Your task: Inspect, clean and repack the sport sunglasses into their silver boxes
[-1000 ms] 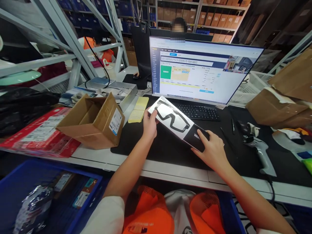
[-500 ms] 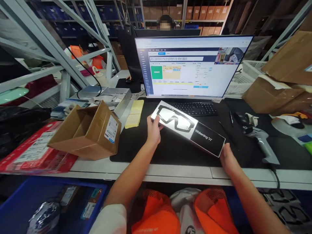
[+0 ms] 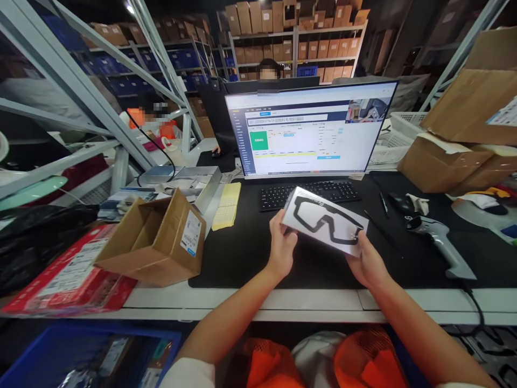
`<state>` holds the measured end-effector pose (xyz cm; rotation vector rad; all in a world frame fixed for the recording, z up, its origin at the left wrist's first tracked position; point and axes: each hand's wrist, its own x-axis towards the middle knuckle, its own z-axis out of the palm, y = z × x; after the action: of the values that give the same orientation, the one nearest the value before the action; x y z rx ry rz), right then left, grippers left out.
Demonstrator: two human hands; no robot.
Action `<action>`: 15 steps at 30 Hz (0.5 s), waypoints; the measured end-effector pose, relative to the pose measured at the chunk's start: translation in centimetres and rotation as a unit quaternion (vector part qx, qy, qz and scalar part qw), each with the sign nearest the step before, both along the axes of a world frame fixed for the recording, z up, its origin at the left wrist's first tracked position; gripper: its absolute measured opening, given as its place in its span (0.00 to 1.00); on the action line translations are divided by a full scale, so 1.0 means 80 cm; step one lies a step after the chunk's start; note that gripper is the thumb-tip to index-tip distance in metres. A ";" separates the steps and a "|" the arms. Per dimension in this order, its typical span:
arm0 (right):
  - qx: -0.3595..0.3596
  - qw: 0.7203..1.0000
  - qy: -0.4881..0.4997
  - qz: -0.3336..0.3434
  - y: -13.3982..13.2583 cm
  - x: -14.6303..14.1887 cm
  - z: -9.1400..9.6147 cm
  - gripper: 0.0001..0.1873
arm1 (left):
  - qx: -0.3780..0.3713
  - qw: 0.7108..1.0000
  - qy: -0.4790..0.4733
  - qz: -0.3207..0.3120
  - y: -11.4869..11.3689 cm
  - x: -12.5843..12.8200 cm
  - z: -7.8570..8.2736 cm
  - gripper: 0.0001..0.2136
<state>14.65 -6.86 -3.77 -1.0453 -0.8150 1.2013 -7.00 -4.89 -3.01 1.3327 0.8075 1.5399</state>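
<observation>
**Goggle box held in both hands above the black mat**

The person stands at the counter and holds a flat white goggle box in both hands. The box is lifted clear of the black mat, just in front of the keyboard. Its printed face is up and tilted toward the holder, and a black outline of goggles covers that face.

The left hand takes the box's left end. The thumb lies on top at the edge, the fingers curl underneath, and the grip is closed on the box. The right hand takes the near right corner from below, and its grip is likewise clamped on the box.

Surroundings:
- **Behind the keyboard:** a lit monitor shows a form page with a green block. Its text is too small to read.
- **Left edge of the mat:** an open cardboard box sits tilted, with a white label on the side facing the person.
- **Between the cardboard box and the keyboard:** a yellow pad lies flat.
- **Left of the cardboard box:** a red package lies on the counter, partly beneath it.
- **Right of the hands:** a grey scanner lies on the mat, well apart from the goggle box. Its cable runs over the counter's front edge.
- **Between the scanner and the keyboard:** a pen lies on the mat.
- **Far right:** brown parcels are stacked.
- **Below the counter on the left:** a blue bin stands.

Two other people are present. One sits beyond the monitor. The other, in an orange vest, is behind the grey racking at left.
</observation>
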 end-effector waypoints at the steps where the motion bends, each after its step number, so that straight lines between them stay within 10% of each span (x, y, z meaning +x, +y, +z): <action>1: -0.013 0.999 0.044 -0.010 -0.002 0.003 0.002 0.30 | 0.021 1.000 0.006 -0.021 -0.002 -0.002 0.002 0.38; 6: -0.139 0.978 0.109 0.115 -0.024 0.001 0.008 0.24 | -0.035 0.986 0.088 -0.136 -0.011 -0.005 0.002 0.51; 10: -0.097 0.942 -0.230 0.223 -0.030 0.049 0.014 0.28 | -0.173 0.948 0.141 -0.226 -0.017 -0.004 0.003 0.37; 12: -0.051 0.892 -0.445 0.059 -0.025 0.120 0.015 0.29 | -0.182 0.952 0.149 -0.198 -0.016 -0.005 0.006 0.38; 15: -0.104 0.741 -0.632 -0.200 -0.011 0.260 0.006 0.36 | -0.129 0.973 0.167 -0.098 -0.007 -0.008 0.003 0.45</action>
<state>35.47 -7.75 -3.26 -2.1409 -1.3659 0.0312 -7.63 -5.46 -2.78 1.4446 1.0131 1.0311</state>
